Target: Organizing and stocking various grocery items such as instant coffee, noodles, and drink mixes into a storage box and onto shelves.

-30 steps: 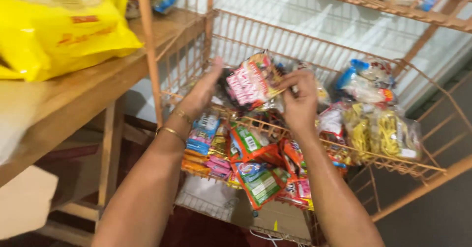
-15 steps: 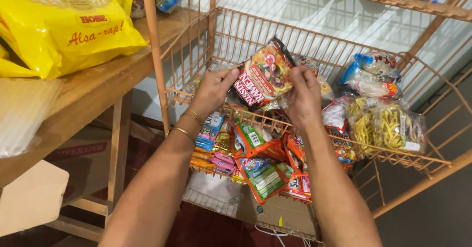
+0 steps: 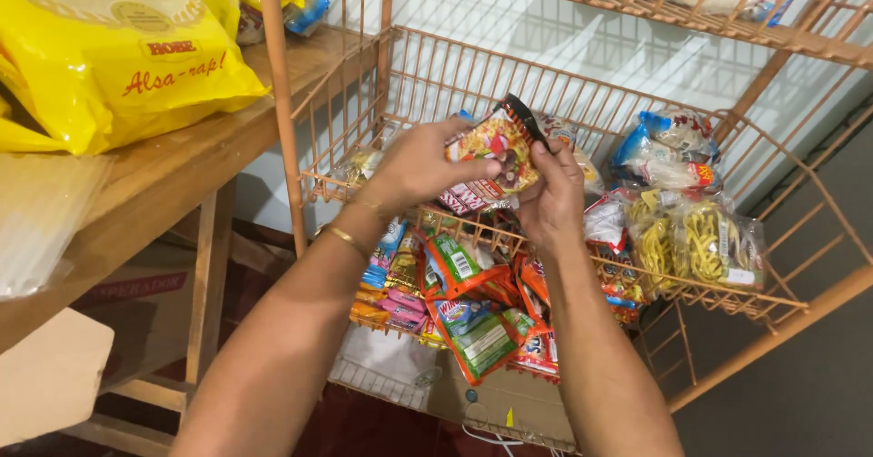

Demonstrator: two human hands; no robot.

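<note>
Both my hands hold one colourful noodle packet [image 3: 492,152] upright over the middle wire basket [image 3: 427,75] of an orange rack. My left hand [image 3: 420,161] grips the packet's left side, thumb on its front. My right hand [image 3: 551,193] pinches its right edge near the dark top corner. A gold bangle sits on my left wrist. Below the packet, more packets in red and white lie in the same basket.
Clear bags of yellow noodles [image 3: 696,239] and a blue-white bag [image 3: 664,148] fill the basket's right part. Several orange and green packets [image 3: 473,302] hang from the lower shelf. A wooden shelf [image 3: 173,175] at left carries big yellow bags [image 3: 118,57]. A top wire shelf [image 3: 727,11] overhangs.
The packet has been lifted out of the basket and turned upright. Both hands rose with it and closed in on its two sides.
</note>
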